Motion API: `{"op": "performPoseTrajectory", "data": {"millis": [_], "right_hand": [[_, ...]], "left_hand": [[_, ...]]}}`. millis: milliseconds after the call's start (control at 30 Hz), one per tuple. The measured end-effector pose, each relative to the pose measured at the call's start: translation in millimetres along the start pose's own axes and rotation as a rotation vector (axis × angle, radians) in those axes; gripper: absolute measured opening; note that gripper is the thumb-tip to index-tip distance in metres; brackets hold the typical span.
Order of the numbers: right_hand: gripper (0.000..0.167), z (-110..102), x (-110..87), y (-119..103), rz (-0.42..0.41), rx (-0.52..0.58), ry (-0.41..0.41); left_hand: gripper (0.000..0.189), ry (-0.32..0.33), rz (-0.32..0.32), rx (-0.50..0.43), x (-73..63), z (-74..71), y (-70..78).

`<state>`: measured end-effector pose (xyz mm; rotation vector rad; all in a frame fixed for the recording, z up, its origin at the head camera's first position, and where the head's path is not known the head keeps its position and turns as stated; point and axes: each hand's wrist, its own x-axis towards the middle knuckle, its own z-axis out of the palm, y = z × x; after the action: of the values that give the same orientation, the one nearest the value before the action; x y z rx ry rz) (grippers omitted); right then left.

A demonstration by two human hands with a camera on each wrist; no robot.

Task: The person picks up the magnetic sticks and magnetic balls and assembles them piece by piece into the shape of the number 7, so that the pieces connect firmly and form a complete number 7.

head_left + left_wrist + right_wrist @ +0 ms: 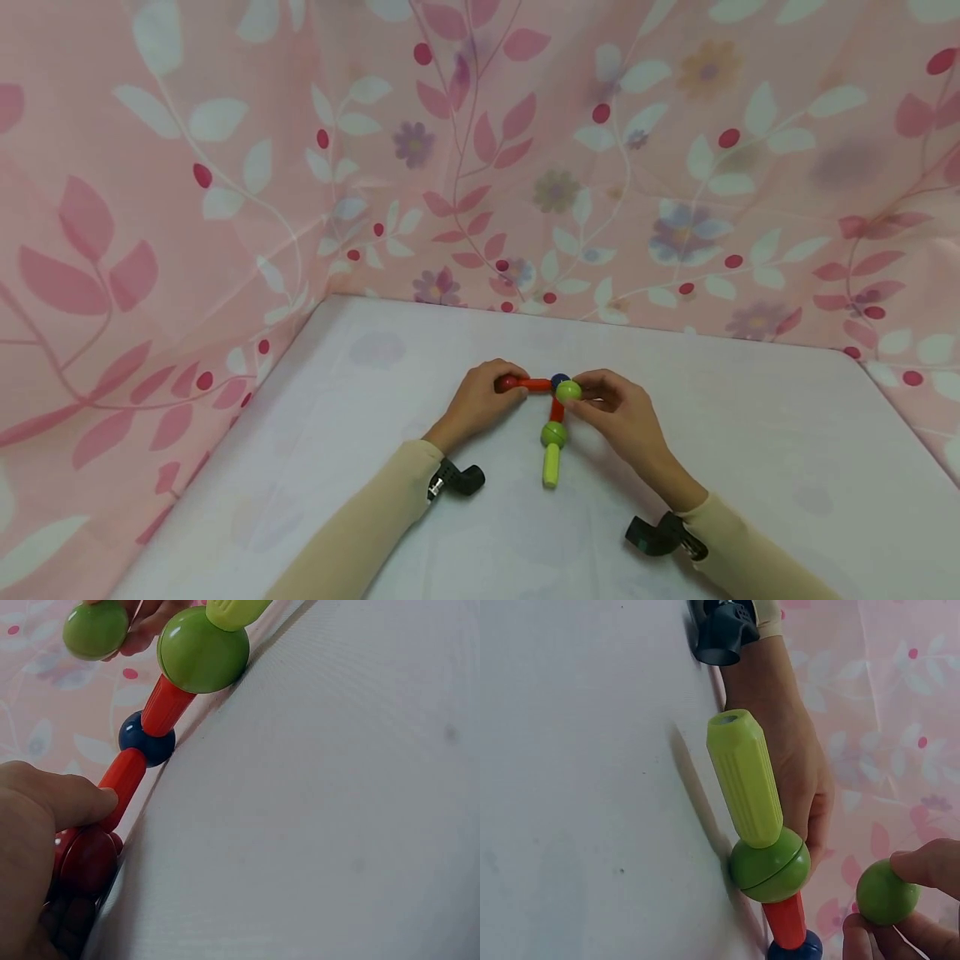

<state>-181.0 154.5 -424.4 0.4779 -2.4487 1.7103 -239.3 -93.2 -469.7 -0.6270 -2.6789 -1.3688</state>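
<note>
A chain of toy balls and rods lies on the white table. It runs from a red ball [507, 383] through a red rod [536, 385] to a blue ball [559, 381]. There it bends toward the near side through a second red rod [785, 922], a green ball [771, 864] and a yellow-green rod [744, 780] with a hole in its end. My left hand [483, 396] grips the red ball, its thumb on the adjoining rod. Between thumb and fingertips, my right hand [622, 412] pinches a loose green ball [887, 892], held apart from the chain near the blue ball.
White cloth covers the table [750, 467]. Pink flowered fabric [525, 167] hangs behind it and along the left side. Black wrist cameras sit on the left wrist [453, 479] and the right wrist [663, 535], over beige sleeves.
</note>
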Motion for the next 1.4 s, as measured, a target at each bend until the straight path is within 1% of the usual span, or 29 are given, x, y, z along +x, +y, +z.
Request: {"op": "performPoseTrajectory", "data": {"millis": [133,300,500,567,733,867,967,1033,1200,1400], "right_hand": [[0.028,-0.1,-4.4,0.1,0.008,-0.005,0.000],[0.029,1.7,-12.3,0.1,0.012,0.016,-0.029],[0.031,6.5,-24.7,-1.0,0.036,0.058,-0.064],[0.031,8.9,-28.6,-2.1,0.037,0.043,-0.067],[0.030,13.4,-36.2,-4.0,0.022,-0.023,-0.057],[0.030,14.7,-40.5,-1.7,0.039,-0.040,-0.066],[0.031,15.2,-42.0,0.9,0.028,-0.045,-0.095],[0.031,15.1,-41.5,2.2,0.001,-0.046,-0.123],[0.031,13.1,-36.8,3.5,-0.066,-0.049,-0.193],[0.029,11.4,-29.7,6.2,-0.102,-0.088,-0.281]], "left_hand": [[0.019,0.009,0.016,0.007,-0.3,-0.3,-1.3],[0.020,0.006,0.012,0.002,-0.5,-0.3,-1.3],[0.022,-0.008,-0.023,-0.003,-0.5,0.4,1.5],[0.022,-0.006,-0.027,-0.002,-0.3,0.5,1.8],[0.020,0.007,0.001,0.008,0.1,0.5,0.6],[0.020,0.007,0.002,-0.003,-0.6,0.9,0.0],[0.019,0.008,0.005,-0.012,-0.6,1.5,-1.1],[0.019,0.011,0.007,-0.012,-0.8,1.8,-1.5],[0.020,0.010,0.005,0.000,-1.6,1.6,-0.7],[0.019,0.015,0.007,-0.002,-1.0,1.7,-1.4]]}}
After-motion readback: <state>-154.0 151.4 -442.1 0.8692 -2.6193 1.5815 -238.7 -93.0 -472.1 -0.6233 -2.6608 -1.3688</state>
